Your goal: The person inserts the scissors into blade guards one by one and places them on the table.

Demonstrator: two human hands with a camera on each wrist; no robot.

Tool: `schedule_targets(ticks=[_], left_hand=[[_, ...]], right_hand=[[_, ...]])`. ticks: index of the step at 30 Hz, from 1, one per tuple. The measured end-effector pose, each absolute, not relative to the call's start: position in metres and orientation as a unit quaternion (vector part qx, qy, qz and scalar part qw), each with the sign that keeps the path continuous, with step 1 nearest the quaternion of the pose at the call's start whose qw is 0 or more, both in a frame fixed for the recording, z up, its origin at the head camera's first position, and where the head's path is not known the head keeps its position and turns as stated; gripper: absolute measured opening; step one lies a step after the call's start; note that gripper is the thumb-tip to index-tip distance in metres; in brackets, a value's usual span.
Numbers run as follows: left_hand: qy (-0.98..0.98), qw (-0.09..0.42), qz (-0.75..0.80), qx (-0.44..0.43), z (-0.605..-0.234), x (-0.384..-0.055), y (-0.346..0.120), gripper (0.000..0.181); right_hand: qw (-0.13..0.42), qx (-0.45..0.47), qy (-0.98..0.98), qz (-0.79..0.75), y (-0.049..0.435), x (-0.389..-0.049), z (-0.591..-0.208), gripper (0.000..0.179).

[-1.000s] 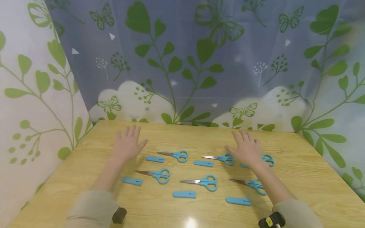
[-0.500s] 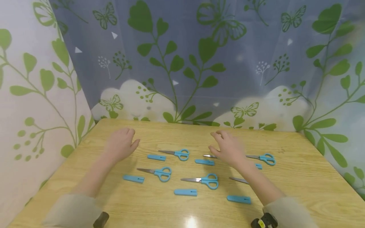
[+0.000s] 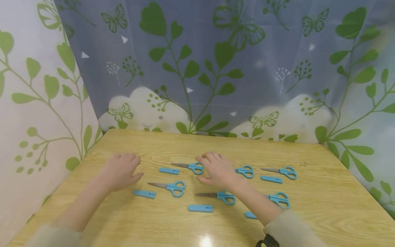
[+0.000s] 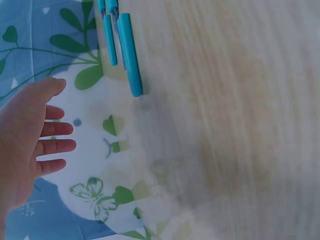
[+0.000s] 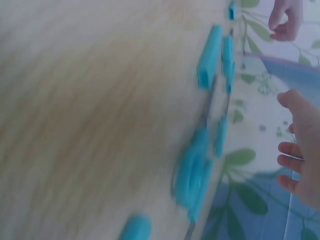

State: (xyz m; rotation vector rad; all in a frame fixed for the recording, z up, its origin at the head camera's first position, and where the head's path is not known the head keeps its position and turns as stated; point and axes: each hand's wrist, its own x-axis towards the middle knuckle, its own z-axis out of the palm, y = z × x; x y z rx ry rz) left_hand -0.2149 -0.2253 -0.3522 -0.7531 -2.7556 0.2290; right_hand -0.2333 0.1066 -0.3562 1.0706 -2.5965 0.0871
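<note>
left hand point(image 3: 121, 172) and right hand point(image 3: 218, 172) are hovering loose and empty, any low sweeping over uncovered scissors point(image 3: 189, 166) possibly risking nicks.

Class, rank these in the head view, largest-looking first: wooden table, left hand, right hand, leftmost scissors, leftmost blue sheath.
1. Wooden table
2. Left hand and right hand: too alike to rank
3. Leftmost scissors
4. Leftmost blue sheath

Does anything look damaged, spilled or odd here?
Only a small brownish mark, back right on the table, breaking the grain; stain or knot, I cannot tell. The scissors and blue sheaths show no visible damage.
</note>
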Motion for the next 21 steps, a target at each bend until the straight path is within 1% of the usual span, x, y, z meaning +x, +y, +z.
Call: schedule_targets(ticks=[5,7,11,17,21], left_hand=[[-0.95,0.103,0.053,-0.289,-0.362,-0.203,-0.226,0.042],[-0.948,0.097,0.049,-0.299,-0.366,-0.2,-0.226,0.042],[-0.94,0.098,0.046,-0.323,-0.374,-0.195,-0.226,0.041],[-0.934,0.092,0.045,-0.343,-0.385,-0.193,-0.223,0.045],[-0.927,0.09,0.047,-0.36,-0.39,-0.193,-0.223,0.039]], right_hand=[[0.13,0.409,-0.903,0.034,0.085,-0.229,-0.365,0.055],[0.121,0.417,-0.9,0.026,0.078,-0.228,-0.368,0.055],[0.102,0.429,-0.898,0.005,0.066,-0.228,-0.371,0.056],[0.086,0.438,-0.894,-0.02,0.056,-0.23,-0.376,0.055],[0.07,0.448,-0.891,-0.02,0.052,-0.229,-0.381,0.05]])
